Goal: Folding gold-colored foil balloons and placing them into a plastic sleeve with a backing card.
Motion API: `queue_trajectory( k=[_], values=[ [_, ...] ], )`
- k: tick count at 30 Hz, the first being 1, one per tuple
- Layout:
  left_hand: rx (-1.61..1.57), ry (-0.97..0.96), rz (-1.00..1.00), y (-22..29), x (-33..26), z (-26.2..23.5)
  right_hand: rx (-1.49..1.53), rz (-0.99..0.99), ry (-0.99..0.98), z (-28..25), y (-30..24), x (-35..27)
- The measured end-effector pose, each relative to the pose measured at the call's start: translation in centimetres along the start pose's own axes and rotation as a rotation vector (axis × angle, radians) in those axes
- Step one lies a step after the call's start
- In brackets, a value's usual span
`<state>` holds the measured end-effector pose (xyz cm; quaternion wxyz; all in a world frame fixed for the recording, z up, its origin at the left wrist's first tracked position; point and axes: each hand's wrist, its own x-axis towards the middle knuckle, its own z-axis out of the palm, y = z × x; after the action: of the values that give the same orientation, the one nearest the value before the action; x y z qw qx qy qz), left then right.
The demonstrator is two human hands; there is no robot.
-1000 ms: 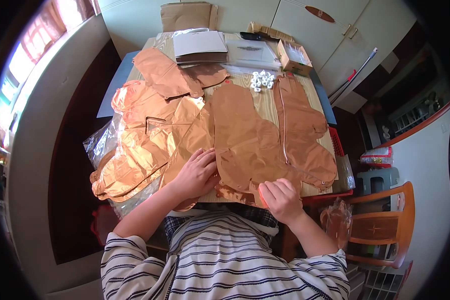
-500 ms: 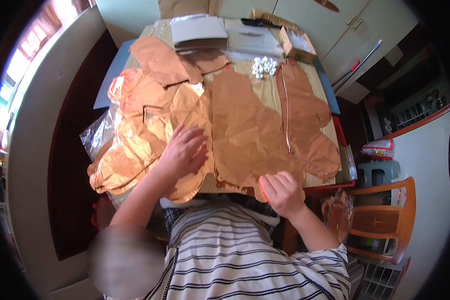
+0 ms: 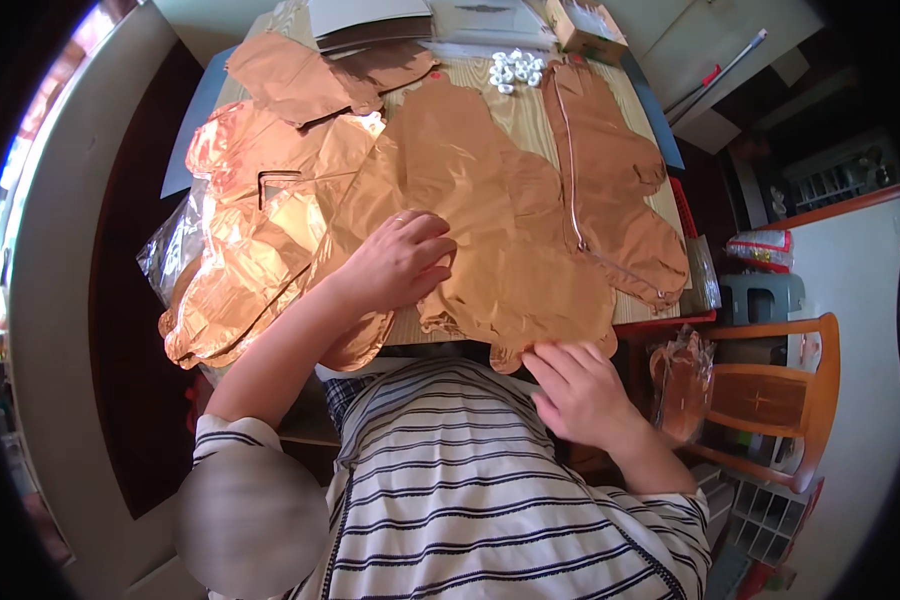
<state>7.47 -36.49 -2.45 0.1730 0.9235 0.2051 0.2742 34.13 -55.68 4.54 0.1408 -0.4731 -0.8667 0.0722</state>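
Note:
A flat copper-coloured foil balloon [image 3: 490, 220] lies across the middle of the table. My left hand [image 3: 402, 258] rests over its left part, fingers loosely bent and slightly apart, holding nothing I can see. At the near edge, my right hand [image 3: 582, 388] has its fingertips over the foil beside a small rounded tab, the thumb below, closed on the balloon's edge. To the left lies a shinier, wrinkled foil balloon [image 3: 245, 270], partly under my left forearm. A third flat balloon [image 3: 610, 170] lies on the right, with a thin pale tube [image 3: 570, 165] along it.
A black hex key [image 3: 263, 180] lies on the left foil. Further back are another foil piece [image 3: 290, 75], a stack of white boards [image 3: 370, 12], small white rings [image 3: 515, 70] and a small carton [image 3: 585, 28]. A wooden chair [image 3: 820, 400] stands at the right.
My left hand has moved right, from the left foil onto the middle balloon, its fingers more bent. My right hand has shifted slightly along the near edge. The view has tilted downward.

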Motion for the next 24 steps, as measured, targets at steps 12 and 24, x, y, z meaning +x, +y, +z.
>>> queue_trajectory(
  k=[12,24],
  values=[
    [0.032,0.007,0.0,0.7,1.1,-0.7,1.598,1.23,0.528,8.5,0.8,-3.3],
    [0.03,-0.017,0.119,0.3,2.4,2.1,1.232,1.149,0.644,6.7,0.6,-1.1]
  ],
)
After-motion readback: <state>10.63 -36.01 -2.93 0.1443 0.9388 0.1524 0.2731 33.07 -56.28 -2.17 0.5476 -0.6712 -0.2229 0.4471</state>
